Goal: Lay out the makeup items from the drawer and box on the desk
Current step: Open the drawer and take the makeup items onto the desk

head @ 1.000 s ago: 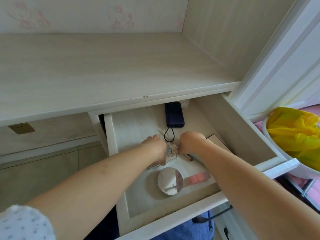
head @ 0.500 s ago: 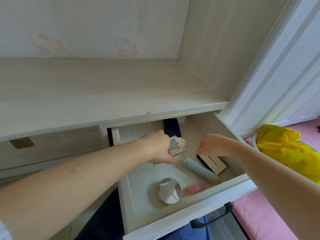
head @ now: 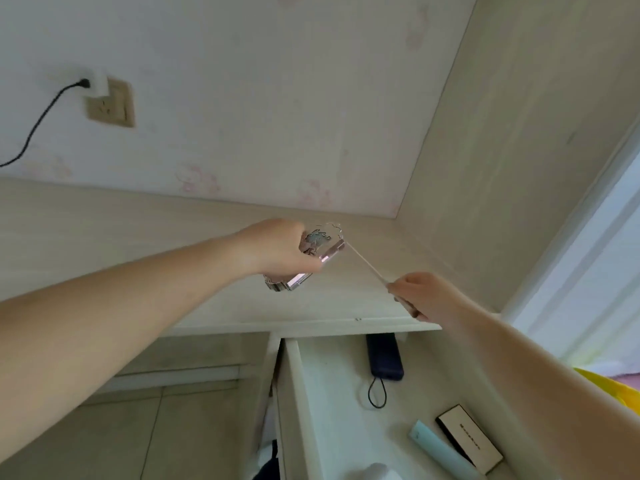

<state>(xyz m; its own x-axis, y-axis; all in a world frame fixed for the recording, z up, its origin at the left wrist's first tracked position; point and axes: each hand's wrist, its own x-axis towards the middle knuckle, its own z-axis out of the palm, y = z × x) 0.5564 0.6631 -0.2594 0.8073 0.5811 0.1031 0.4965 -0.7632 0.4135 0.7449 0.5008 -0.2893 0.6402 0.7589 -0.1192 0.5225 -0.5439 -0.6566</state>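
My left hand point(head: 277, 249) grips an ornate silver and pink makeup compact point(head: 320, 251) above the pale wooden desk point(head: 104, 230). My right hand point(head: 420, 296) pinches a thin white stick-like applicator point(head: 365, 263) whose far tip touches the compact. Below the desk edge the drawer point(head: 294, 403) stands open. Inside it lie a dark blue case with a loop cord point(head: 384, 356), a light blue tube point(head: 440, 446) and a beige rectangular palette with a black edge point(head: 469, 438). A round silver compact point(head: 375, 471) shows only partly at the frame's bottom edge.
A wall socket point(head: 110, 102) with a white plug and black cable sits on the back wall at the upper left. The desk's right side panel point(head: 519, 150) closes the corner. Something yellow point(head: 613, 389) shows at the right edge.
Both hands have risen out of the drawer to above the desk. The left carries the ornate compact; the right now holds a thin applicator. The view has tilted up.
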